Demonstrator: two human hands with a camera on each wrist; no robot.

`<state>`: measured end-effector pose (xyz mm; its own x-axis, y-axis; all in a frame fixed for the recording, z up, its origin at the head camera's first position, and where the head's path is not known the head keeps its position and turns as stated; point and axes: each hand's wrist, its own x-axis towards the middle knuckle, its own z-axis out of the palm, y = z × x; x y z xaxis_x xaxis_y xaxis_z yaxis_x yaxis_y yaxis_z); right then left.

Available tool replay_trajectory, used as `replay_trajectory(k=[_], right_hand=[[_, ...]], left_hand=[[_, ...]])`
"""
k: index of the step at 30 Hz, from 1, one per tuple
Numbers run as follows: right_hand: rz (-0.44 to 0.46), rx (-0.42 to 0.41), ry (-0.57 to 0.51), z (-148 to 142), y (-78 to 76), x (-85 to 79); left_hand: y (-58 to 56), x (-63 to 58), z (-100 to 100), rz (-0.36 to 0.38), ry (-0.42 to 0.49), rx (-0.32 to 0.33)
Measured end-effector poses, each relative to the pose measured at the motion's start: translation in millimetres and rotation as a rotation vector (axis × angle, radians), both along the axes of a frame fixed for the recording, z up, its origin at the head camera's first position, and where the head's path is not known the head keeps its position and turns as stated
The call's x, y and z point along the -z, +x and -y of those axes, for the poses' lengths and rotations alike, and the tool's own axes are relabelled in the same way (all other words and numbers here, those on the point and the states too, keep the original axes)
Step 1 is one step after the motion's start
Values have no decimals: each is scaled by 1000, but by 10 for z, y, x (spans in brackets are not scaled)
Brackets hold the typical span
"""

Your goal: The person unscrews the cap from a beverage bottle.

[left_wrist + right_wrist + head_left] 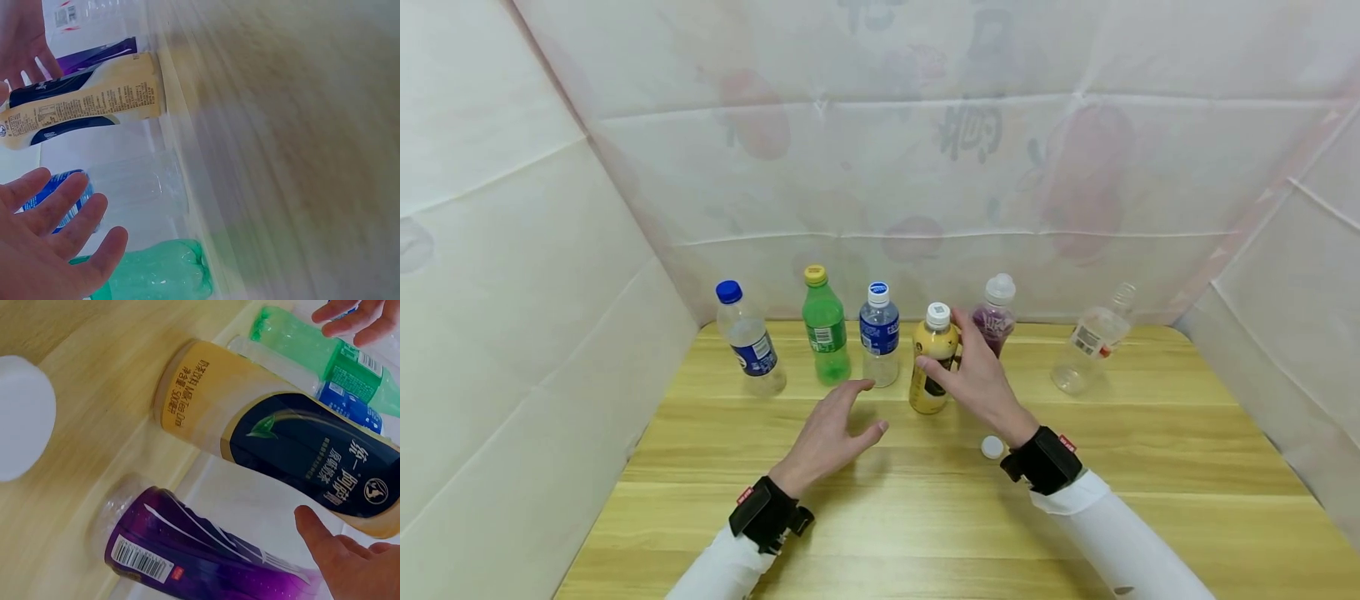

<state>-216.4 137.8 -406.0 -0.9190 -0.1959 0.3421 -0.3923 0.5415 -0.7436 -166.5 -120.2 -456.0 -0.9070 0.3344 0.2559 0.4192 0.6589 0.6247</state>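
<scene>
A yellow milk tea bottle (929,367) with a white cap stands upright near the middle of the table. My right hand (983,382) is at its right side, thumb in front and fingers behind, spread rather than curled; whether they touch it is unclear. In the right wrist view, the bottle's dark label (300,450) is beside a fingertip. My left hand (829,433) hovers over the table, fingers apart and holding nothing. Nearest to it are a clear bottle with a blue label (878,333) and a green bottle (825,329).
A purple-labelled bottle (994,317) stands behind my right hand. A loose white cap (992,447) lies near my right wrist. At the far right is a clear uncapped bottle (1092,346); at the far left, a blue-capped bottle (750,342). White sheeting (880,192) encloses the table's back and sides.
</scene>
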Motion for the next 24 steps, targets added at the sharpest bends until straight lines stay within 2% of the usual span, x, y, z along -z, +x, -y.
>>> replay_trajectory(k=[13, 19, 24], right_hand=[[0, 31, -58, -16, 43, 19], [-33, -6, -161, -99, 155, -34], [-8, -59, -290, -177, 261, -38]], left_hand=[[3, 0, 7, 11, -3, -9], [9, -26, -13, 13, 14, -17], [25, -61, -60, 18, 81, -2]])
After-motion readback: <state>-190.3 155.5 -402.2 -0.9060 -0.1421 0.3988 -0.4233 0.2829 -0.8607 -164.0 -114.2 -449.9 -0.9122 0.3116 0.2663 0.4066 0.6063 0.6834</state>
